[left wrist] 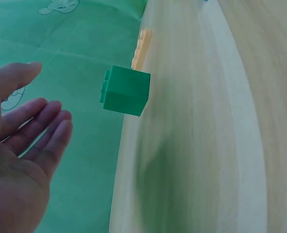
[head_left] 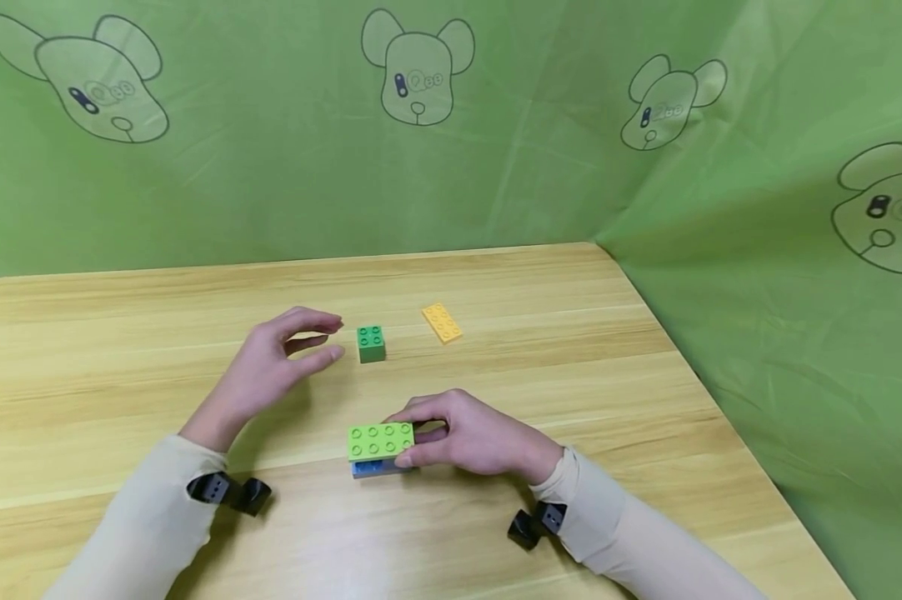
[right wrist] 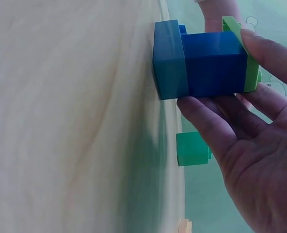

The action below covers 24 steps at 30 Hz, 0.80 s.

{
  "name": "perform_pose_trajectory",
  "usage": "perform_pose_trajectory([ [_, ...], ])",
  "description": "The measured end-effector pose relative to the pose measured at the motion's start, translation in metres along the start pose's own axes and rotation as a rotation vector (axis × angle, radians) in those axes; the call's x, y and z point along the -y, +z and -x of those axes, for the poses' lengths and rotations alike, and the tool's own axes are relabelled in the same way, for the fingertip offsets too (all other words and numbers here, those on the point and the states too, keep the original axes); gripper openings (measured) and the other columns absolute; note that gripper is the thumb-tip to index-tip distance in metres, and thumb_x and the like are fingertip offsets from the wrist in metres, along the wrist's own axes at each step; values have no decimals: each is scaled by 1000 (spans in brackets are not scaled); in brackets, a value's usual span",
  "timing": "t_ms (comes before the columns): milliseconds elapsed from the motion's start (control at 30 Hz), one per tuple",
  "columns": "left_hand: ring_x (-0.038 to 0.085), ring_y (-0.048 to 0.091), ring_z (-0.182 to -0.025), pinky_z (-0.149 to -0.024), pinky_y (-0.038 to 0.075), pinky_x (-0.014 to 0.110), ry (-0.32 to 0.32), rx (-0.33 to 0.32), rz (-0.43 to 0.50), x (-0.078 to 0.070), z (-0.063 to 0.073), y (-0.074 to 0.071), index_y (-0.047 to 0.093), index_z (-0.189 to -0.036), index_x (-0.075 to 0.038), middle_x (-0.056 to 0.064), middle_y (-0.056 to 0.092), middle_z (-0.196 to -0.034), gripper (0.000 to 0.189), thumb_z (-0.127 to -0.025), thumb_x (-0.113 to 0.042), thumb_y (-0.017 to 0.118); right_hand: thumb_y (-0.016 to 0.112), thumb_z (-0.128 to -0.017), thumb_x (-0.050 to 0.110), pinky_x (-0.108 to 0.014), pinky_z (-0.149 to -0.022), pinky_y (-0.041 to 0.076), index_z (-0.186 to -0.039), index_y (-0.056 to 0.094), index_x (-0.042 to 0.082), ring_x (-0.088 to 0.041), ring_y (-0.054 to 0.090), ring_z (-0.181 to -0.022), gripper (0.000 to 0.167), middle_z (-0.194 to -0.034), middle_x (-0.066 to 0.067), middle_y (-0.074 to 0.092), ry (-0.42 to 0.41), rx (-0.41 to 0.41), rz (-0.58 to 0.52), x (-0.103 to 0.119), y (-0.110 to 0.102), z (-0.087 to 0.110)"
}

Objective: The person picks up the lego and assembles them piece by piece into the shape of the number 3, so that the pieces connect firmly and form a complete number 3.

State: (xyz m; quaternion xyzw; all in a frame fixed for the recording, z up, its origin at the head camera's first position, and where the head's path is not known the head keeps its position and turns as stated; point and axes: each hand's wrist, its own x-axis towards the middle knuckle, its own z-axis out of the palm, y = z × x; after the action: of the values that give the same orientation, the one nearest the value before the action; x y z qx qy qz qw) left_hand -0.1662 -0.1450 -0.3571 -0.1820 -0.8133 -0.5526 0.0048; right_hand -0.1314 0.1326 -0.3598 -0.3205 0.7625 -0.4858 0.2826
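My right hand (head_left: 477,435) grips a small stack of toy building bricks near the front of the table. A lime green plate (head_left: 380,442) tops it, and in the right wrist view a dark blue brick (right wrist: 214,63) and a wider grey-blue brick (right wrist: 170,60) lie beneath. The thumb presses the lime plate while the fingers lie along the blue brick's side. My left hand (head_left: 274,358) holds nothing; its fingers are relaxed and apart from the thumb. Just right of its fingertips, without contact, stands a green brick (head_left: 372,344) with its studs up.
A thin orange plate (head_left: 442,322) lies flat behind and to the right of the green brick. The wooden table (head_left: 571,333) ends at a green cloth (head_left: 286,192) at the back, which continues along the right side.
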Motion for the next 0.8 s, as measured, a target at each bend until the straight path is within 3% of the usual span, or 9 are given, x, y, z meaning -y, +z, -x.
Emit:
perform_pose_trajectory([
  [267, 33, 50, -125, -107, 40, 42, -73, 62, -32, 4, -13, 1, 55, -133, 2, 15, 55, -133, 49, -91, -16, 73, 75, -89, 21, -31, -94, 51, -125, 68, 16, -11, 63, -106, 37, -108, 8, 67, 20, -1, 15, 2, 0, 0],
  [533, 33, 47, -129, -108, 38, 42, -137, 143, -41, 12, -32, 4, 50, -137, 0, 13, 52, -138, 58, -89, -21, 75, 76, -89, 20, -33, -94, 51, -125, 67, 16, -13, 63, -106, 37, -109, 7, 67, 29, -4, 11, 0, -1, 1],
  [800, 36, 47, -129, -109, 37, 46, -175, 205, -85, 13, -43, 3, 48, -140, 0, 14, 50, -141, 65, -87, -24, 77, 75, -89, 21, -29, -93, 51, -126, 66, 14, -9, 63, -106, 39, -110, 8, 66, 29, 5, 33, 1, -1, 0],
])
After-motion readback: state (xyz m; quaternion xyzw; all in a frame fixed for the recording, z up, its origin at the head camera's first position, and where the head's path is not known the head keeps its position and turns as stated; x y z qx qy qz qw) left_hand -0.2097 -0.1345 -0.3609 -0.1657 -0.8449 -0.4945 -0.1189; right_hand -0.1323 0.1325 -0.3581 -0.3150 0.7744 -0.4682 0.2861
